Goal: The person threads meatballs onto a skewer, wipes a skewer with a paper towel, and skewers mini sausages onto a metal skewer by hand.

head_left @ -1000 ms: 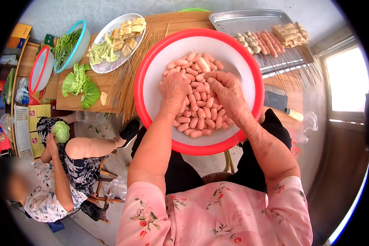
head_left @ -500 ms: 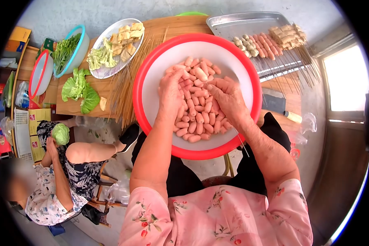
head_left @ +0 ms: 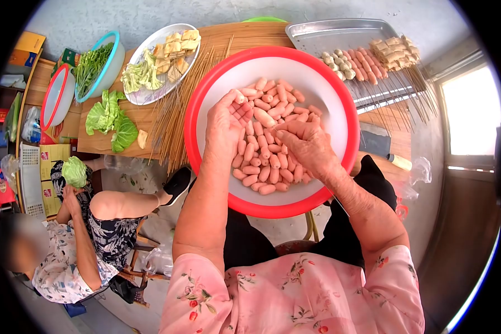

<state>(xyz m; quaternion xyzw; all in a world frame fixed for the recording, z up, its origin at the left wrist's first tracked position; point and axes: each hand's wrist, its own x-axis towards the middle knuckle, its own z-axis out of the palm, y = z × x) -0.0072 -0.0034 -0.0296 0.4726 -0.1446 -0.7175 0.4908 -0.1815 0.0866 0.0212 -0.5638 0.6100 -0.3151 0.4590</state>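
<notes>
A white basin with a red rim [head_left: 192, 133] holds a pile of small pink sausages [head_left: 270, 161]. Over its left part is my left hand [head_left: 227, 119], palm partly turned up and fingers curled, with one small sausage [head_left: 239, 97] at its thumb and fingertip. My right hand [head_left: 306, 145] is over the right part of the pile, thumb and forefinger pinched on a thin skewer; most of the skewer is hidden by the hand. Between the hands, a larger, paler sausage [head_left: 264, 117] lies on the pile.
Loose skewers [head_left: 175, 117] lie left of the basin, near a plate [head_left: 142, 99] of cut food and cabbage leaves [head_left: 107, 118]. A metal tray [head_left: 339, 34] of skewered food and a cleaver [head_left: 375, 143] are at right. A seated person [head_left: 75, 250] holds a cabbage at left.
My left hand has risen off the pile and turned its palm up, now with a sausage at its fingertips. My right hand has shifted slightly down and left, away from the larger sausage.
</notes>
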